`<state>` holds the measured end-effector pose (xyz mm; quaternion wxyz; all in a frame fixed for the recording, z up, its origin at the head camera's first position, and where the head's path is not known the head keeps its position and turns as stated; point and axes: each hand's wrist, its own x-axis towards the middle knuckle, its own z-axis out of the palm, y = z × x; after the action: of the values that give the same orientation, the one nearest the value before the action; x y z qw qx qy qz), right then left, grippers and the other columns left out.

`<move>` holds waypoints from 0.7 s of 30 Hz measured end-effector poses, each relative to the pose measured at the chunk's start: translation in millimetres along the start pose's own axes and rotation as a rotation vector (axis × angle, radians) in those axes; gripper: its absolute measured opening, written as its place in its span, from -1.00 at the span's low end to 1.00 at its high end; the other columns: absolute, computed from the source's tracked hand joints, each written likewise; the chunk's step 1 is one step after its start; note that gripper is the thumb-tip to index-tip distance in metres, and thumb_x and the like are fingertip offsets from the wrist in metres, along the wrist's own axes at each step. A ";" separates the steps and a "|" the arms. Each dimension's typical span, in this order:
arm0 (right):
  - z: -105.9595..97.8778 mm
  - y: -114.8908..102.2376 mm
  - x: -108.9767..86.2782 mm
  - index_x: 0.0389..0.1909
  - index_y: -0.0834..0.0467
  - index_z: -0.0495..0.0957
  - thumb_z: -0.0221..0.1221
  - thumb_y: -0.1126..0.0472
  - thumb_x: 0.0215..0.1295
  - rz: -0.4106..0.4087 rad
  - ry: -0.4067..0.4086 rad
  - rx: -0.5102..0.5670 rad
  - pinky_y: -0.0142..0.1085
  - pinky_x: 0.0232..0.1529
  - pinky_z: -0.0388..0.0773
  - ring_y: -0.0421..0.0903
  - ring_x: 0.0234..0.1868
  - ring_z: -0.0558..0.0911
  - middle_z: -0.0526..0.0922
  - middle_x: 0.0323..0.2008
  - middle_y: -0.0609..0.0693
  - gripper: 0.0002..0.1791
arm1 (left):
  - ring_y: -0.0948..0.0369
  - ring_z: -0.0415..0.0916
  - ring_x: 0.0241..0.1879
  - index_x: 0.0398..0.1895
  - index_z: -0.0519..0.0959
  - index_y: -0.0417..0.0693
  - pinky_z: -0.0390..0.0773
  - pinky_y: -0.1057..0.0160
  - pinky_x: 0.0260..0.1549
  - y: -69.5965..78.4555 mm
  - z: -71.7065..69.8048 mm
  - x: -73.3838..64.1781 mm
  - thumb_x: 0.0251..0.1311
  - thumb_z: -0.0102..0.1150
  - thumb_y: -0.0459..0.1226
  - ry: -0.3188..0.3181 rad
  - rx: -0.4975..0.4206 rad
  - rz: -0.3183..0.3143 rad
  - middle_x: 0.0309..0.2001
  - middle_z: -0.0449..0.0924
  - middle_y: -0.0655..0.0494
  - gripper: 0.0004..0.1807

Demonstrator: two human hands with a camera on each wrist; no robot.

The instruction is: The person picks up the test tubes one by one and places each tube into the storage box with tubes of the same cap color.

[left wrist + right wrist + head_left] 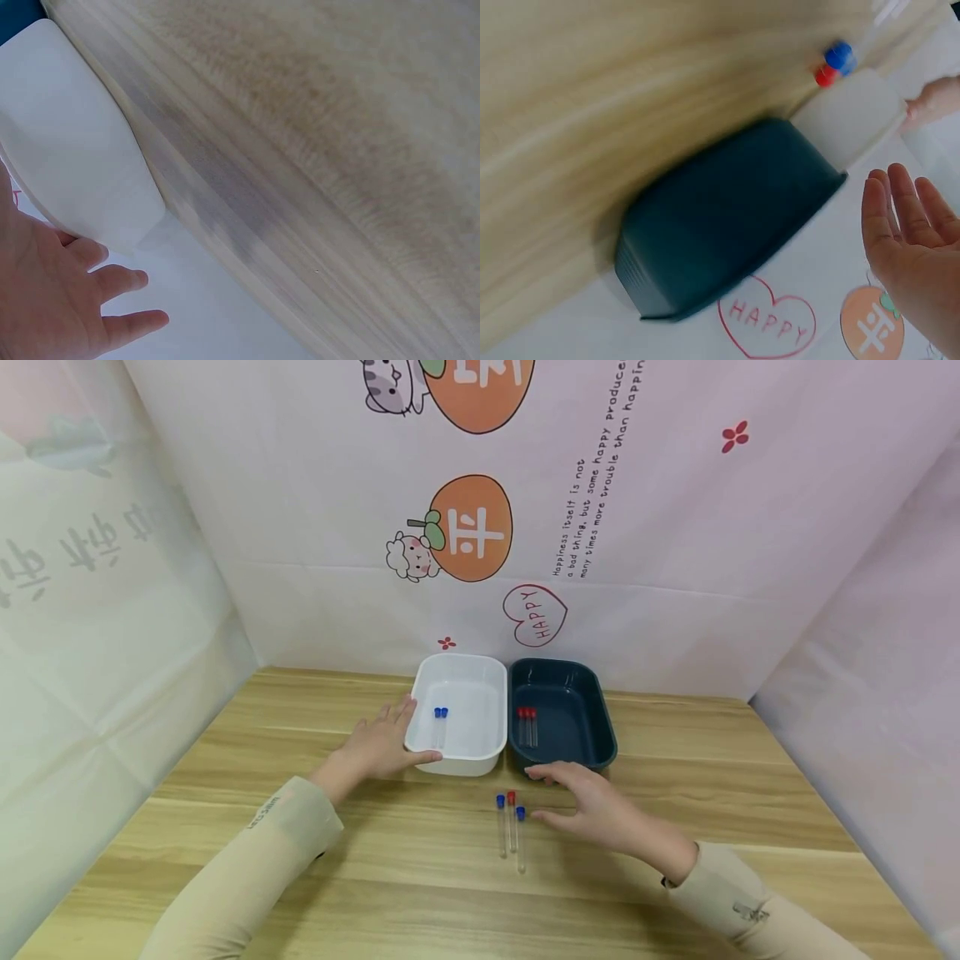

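My left hand (381,745) rests at the left rim of a white tub (467,766), fingers spread along its side and thumb over the front corner. Inside that tub lie two blue-capped test tubes (441,727). A dark teal tub (576,718) stands against its right side, with three red-capped test tubes (528,728) in it. In front of the tubs, a red-capped tube (513,827) lies on the table between two blue-capped tubes (521,843). My right hand (592,806) hovers just right of them, fingers loosely extended and holding nothing.
The tubs stand at the back of a wood-grain table (360,877). Behind it hangs a white printed cloth (645,635) with orange fruit drawings and a heart, and plain cloth sides close off left and right.
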<state>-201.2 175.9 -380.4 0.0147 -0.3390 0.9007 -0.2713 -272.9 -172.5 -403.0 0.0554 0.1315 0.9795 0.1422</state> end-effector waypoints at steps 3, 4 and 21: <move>5.8 2.8 -1.8 0.33 0.22 0.50 0.40 0.03 0.32 0.009 -0.056 -0.020 0.09 0.20 0.51 0.13 0.22 0.55 0.59 0.24 0.11 -0.36 | -0.24 -0.14 0.57 0.66 -0.11 -0.19 -0.04 -0.45 0.37 0.3 -0.4 -0.3 0.20 0.08 0.45 0.000 0.006 0.000 0.65 -0.18 -0.09 0.26; 7.5 3.4 -2.3 0.34 0.22 0.49 0.40 0.00 0.31 0.021 -0.075 -0.027 0.09 0.21 0.51 0.13 0.24 0.54 0.58 0.24 0.11 -0.33 | -0.24 -0.14 0.57 0.66 -0.11 -0.19 -0.04 -0.45 0.37 0.4 -0.5 -0.3 0.20 0.08 0.46 0.000 0.006 0.000 0.65 -0.19 -0.08 0.26; 29.8 6.4 -3.9 0.39 0.33 0.40 0.52 -0.29 -0.02 0.014 -0.255 -0.230 0.08 0.29 0.41 0.10 0.24 0.40 0.45 0.27 0.14 0.09 | -0.24 -0.13 0.57 0.66 -0.10 -0.20 -0.01 -0.45 0.37 -0.4 -0.9 0.6 0.18 0.05 0.49 0.001 0.026 0.000 0.65 -0.16 -0.09 0.28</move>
<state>-195.7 168.0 -409.6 0.0918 -0.3640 0.9189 -0.1213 -273.8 -173.0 -402.3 0.0534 0.1320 0.9813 0.1294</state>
